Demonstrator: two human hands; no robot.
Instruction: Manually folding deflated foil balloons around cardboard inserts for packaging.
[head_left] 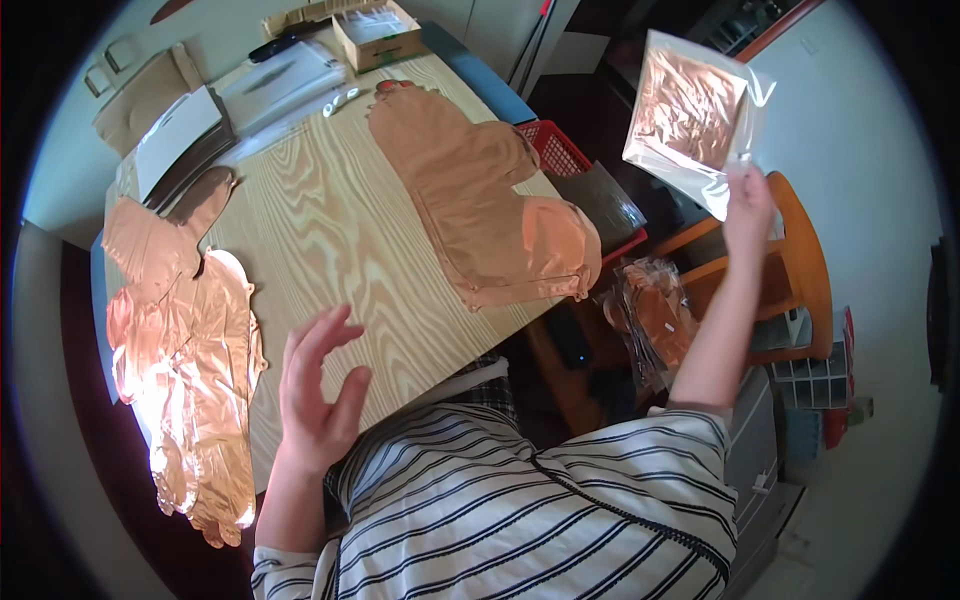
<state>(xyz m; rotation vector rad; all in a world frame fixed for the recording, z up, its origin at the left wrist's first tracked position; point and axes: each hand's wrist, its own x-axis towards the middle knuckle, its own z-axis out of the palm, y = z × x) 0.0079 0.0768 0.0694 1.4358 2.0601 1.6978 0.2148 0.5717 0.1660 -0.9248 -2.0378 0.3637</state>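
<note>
Right hand (748, 205): raised to the person's right, off the table edge, fingers pinched on the lower corner of 1 clear plastic packet (693, 115) holding a folded copper-coloured foil piece. The packet stands above the hand, tilted, in the air.

Left hand (318, 385): open, fingers spread and slightly curled, empty, hovering over the near edge of the wooden table (330, 240); whether it touches the top cannot be told.

Left of the left hand: 1 heap of flat, shiny copper foil shapes (185, 370) lying along the table's left edge and overhanging it.

Beyond the left hand, toward the right hand: 1 stack of matt tan foil shapes (480, 200) on the table's right side.

Below the right hand: wooden chair (800, 270); beside it, lower down, 1 bundle of bagged copper pieces (655, 320).

Between the tan stack and the right hand: red plastic basket (555, 145), off the table.

Far end of table: 1 cardboard box (375, 35), flat dark and white sheets (185, 130).
</note>
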